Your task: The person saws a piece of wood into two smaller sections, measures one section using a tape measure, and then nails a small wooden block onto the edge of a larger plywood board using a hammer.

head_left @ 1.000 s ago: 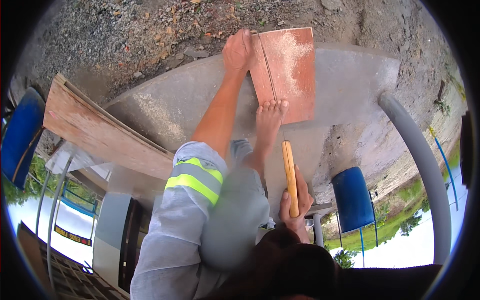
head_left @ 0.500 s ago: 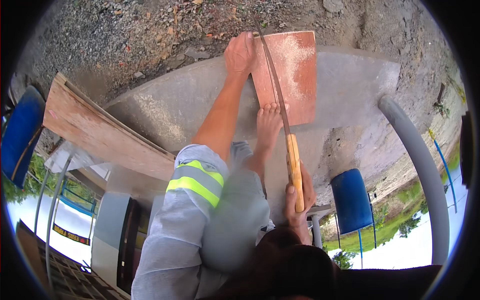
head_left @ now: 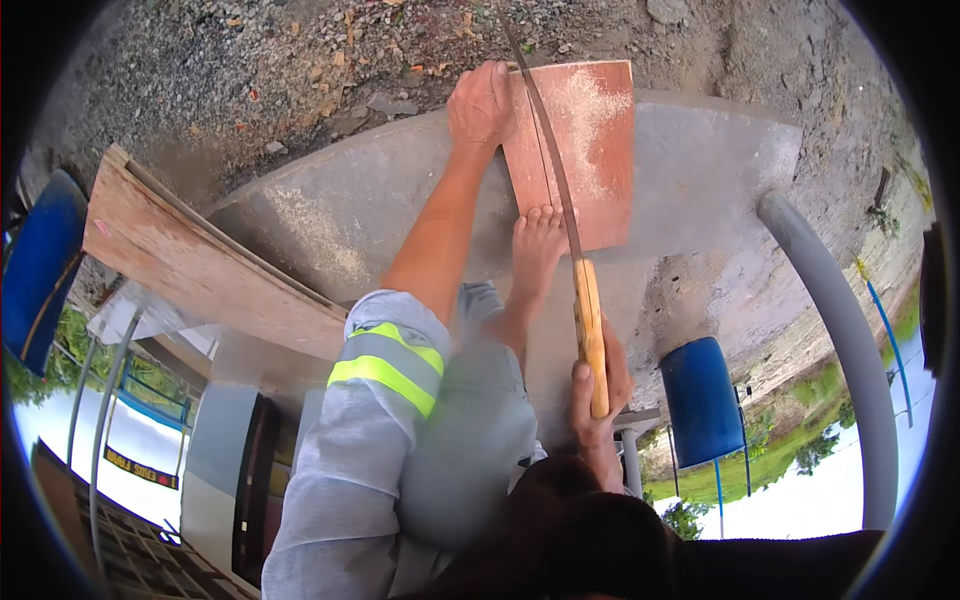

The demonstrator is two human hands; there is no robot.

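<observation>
Pale wood fills the right hand [head_left: 605,375], its thumb and fingers closed around the handle [head_left: 590,335] of a saw whose dark blade [head_left: 558,160] runs over a reddish board [head_left: 607,150]. The left hand [head_left: 480,108] bends over the board's far left corner; how tightly its fingers grip cannot be told, their undersides being hidden. A bare foot [head_left: 536,245] rests toes-on at the near edge. The board lies on a grey concrete slab [head_left: 705,150], sawdust [head_left: 590,95] strewn over its face, a dark line [head_left: 548,150] running just left of the blade. Clean sawing here likely calls for long, even strokes, the blade kept in line with that mark, the foot's weight steady, and the left fingers and toes well clear of the teeth.
</observation>
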